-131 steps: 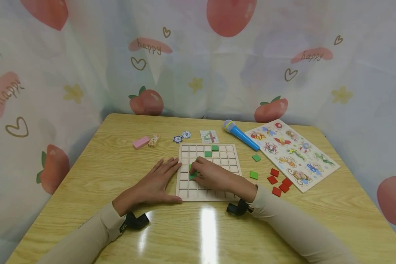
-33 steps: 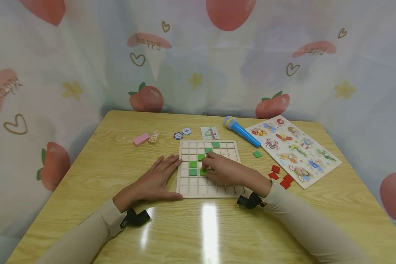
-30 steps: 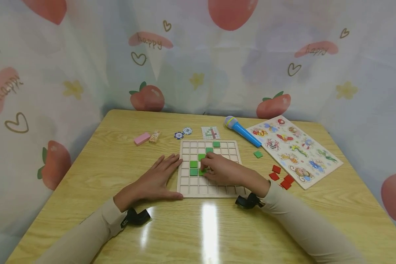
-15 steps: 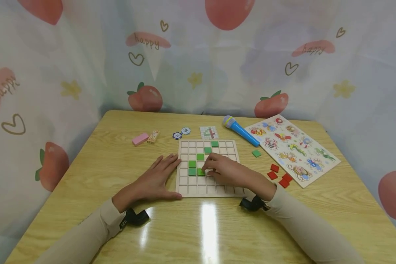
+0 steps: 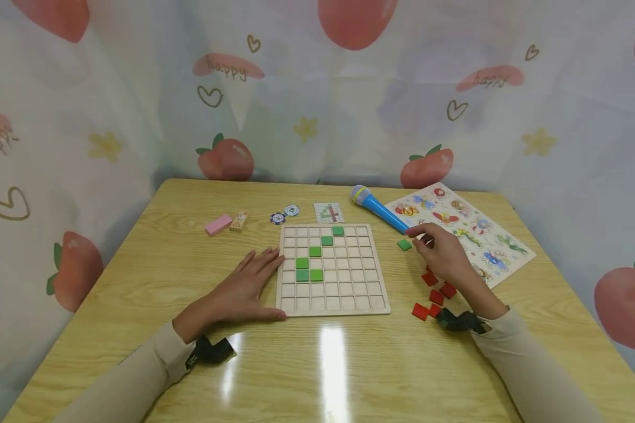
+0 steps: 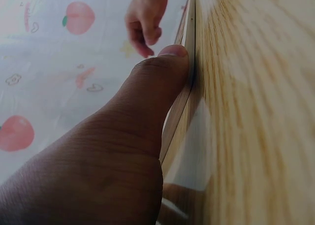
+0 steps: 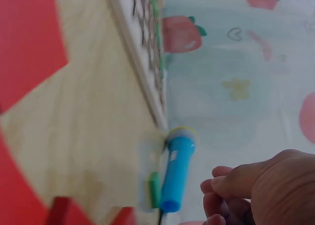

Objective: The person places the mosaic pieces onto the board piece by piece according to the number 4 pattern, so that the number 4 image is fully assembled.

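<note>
A wooden grid board [image 5: 356,299] lies on the table, with several green tiles [image 5: 316,275] set in its squares in a stepped line. My left hand [image 5: 238,296] is spread along the board's left edge; in the left wrist view its thumb [image 6: 162,70] touches the rim. Off to the right, my right hand [image 5: 444,252] hovers with loosely bent fingers and nothing in them. One loose green tile [image 5: 404,245] lies just left of its fingertips. Below that hand are several red tiles [image 5: 420,311], some partly hidden by the hand and wrist.
Behind the board lies a small pattern card [image 5: 328,212]. A blue toy microphone [image 5: 381,211] and an insect picture board [image 5: 503,252] are at the back right. Two poker chips [image 5: 284,214], a pink block [image 5: 219,225] and a small patterned box [image 5: 239,221] sit back left.
The right hand has let go of a green tile in the grid and swung right, over the loose tiles. More green tiles fill the board than 4.4 s ago. The left hand stays put.
</note>
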Demonstrator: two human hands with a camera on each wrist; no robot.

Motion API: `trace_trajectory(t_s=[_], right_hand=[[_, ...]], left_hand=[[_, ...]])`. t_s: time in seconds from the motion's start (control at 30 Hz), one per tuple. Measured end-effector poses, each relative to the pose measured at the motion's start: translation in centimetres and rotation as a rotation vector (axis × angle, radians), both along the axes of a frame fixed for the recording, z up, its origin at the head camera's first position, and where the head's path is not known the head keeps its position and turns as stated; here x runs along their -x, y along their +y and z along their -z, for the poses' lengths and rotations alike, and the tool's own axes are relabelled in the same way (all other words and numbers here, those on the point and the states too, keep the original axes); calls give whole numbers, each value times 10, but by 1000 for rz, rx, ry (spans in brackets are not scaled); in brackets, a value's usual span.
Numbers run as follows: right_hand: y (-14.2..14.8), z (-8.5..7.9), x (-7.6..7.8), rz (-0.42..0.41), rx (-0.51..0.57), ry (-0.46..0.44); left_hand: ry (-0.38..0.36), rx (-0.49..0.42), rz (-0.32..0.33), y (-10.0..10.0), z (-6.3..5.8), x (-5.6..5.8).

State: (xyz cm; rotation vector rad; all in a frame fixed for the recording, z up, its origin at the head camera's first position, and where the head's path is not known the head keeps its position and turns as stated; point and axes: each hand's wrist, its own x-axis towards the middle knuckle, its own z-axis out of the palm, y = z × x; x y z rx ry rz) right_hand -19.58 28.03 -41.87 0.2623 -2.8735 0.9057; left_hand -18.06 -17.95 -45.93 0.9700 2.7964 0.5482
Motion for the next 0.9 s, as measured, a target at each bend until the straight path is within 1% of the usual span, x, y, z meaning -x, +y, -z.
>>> trace_trajectory(t_s=[0.07, 0.23, 0.33, 0.47, 0.67, 0.9], right_hand=[[1, 6, 3, 6, -5, -7], [2, 17, 8, -39, -60, 30], [2, 20, 9, -68, -99, 36], [3, 23, 11, -99, -138, 7], [3, 28, 12, -98, -153, -16], [2, 28, 11, -110, -161, 15]], left_hand=[[-8, -8, -5, 0, 1, -1], [-3, -15, -1, -1, 0, -2], [15, -11, 8, -2, -1, -1], [27, -12, 17, -2, -1, 0], [22, -17, 19, -2, 1, 1], [11, -7, 12, -1, 0, 1]])
